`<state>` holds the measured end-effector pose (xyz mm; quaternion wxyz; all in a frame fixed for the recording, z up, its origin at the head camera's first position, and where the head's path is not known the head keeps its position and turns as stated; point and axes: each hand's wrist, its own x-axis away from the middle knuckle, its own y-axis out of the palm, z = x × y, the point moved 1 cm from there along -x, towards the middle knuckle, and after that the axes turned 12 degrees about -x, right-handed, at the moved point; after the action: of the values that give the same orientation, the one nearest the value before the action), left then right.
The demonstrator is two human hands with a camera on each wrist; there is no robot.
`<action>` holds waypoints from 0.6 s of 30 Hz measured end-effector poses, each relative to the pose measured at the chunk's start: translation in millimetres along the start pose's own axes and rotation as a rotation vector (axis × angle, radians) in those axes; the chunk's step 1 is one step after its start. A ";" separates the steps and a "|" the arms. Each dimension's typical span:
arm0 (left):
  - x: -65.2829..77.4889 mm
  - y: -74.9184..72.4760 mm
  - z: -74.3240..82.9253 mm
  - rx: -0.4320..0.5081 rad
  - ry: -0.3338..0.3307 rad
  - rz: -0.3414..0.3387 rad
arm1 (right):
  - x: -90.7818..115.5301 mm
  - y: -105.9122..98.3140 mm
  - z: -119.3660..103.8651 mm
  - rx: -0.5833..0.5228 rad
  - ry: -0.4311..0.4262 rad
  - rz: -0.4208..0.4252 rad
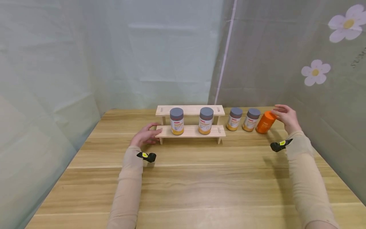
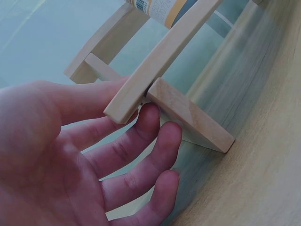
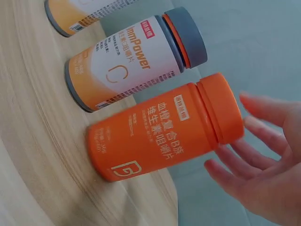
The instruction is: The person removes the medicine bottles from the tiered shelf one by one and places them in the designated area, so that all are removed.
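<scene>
My left hand (image 1: 145, 135) grips the left end of a light wooden two-tier rack (image 1: 188, 131) at its lower board. In the left wrist view, the fingers curl beneath the board's end (image 2: 141, 84), beside its support leg (image 2: 193, 115). Over on the right, my right hand (image 1: 287, 117) is at the cap of an orange supplement bottle (image 1: 266, 122), which leans slightly toward it in the head view. Loosely bent fingers (image 3: 230, 179) lie around the orange cap (image 3: 221, 108) without closing on it; contact is partly hidden.
Two grey-capped white-and-yellow bottles, one left (image 1: 177, 122) and one right (image 1: 206, 121), stand on the rack's lower board. Two similar bottles (image 1: 234, 119), (image 1: 251, 120) stand on the wooden table (image 1: 200, 178) between rack and orange bottle. Curtains (image 1: 160, 57) surround the table.
</scene>
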<state>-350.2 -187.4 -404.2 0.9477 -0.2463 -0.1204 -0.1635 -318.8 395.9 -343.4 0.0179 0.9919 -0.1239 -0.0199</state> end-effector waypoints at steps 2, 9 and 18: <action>0.1 -0.2 -0.8 -0.002 0.003 0.001 | -1.3 0.7 1.3 0.087 -0.007 -0.010; 0.2 0.5 -2.3 -0.007 0.001 -0.005 | -4.2 -1.0 12.2 0.266 0.078 -0.148; -1.8 -1.1 -2.0 -0.015 0.014 -0.018 | -6.5 -5.2 15.5 0.390 0.061 -0.252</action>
<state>-351.9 -188.8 -405.9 0.9451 -0.2512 -0.1146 -0.1746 -324.5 402.1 -358.9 -0.1729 0.9844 0.0003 0.0324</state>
